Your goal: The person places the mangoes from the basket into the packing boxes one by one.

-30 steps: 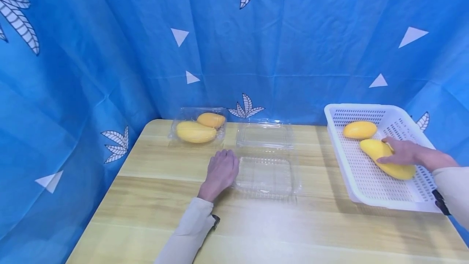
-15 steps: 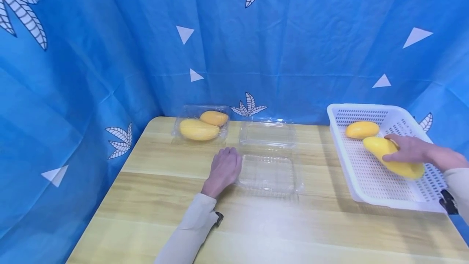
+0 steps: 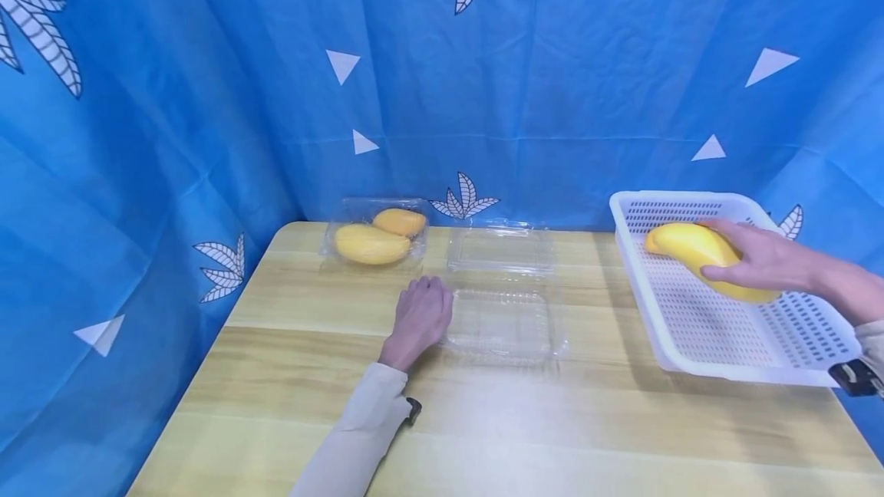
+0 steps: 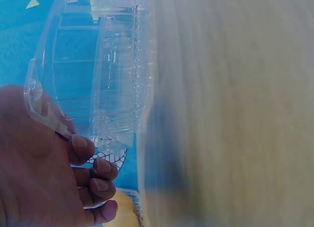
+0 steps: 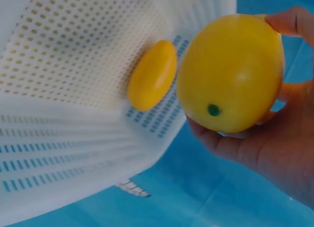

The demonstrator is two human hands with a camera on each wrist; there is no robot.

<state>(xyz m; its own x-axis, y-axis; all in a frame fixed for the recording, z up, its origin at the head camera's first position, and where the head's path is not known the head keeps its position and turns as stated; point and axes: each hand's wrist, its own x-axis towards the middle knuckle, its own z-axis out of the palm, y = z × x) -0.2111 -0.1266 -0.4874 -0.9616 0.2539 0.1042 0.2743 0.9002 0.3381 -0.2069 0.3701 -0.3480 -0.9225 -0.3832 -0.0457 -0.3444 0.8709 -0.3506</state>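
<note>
Well, the right hand (image 3: 756,253) has its fingers wrapped round a big fruit (image 3: 691,248), yellow with a green dot at one end, held over the white basket (image 3: 714,340), where a small fruit (image 5: 153,76) lies. The left hand (image 3: 417,314) pinches the left edge of a plastic box (image 3: 500,324) on the table (image 3: 276,405); near it, a second box (image 3: 348,215) contains two yellow fruits (image 3: 371,245).

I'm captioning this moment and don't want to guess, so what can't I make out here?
Head view: the small fruit, largely hidden behind the big fruit.
Head view: how the left hand meets the clear box, hidden by the hand's back.
Left wrist view: the boxed fruit, partly behind the fingers and cut by the bottom edge.
Right wrist view: the whole basket, cut by the left and top edges.
</note>
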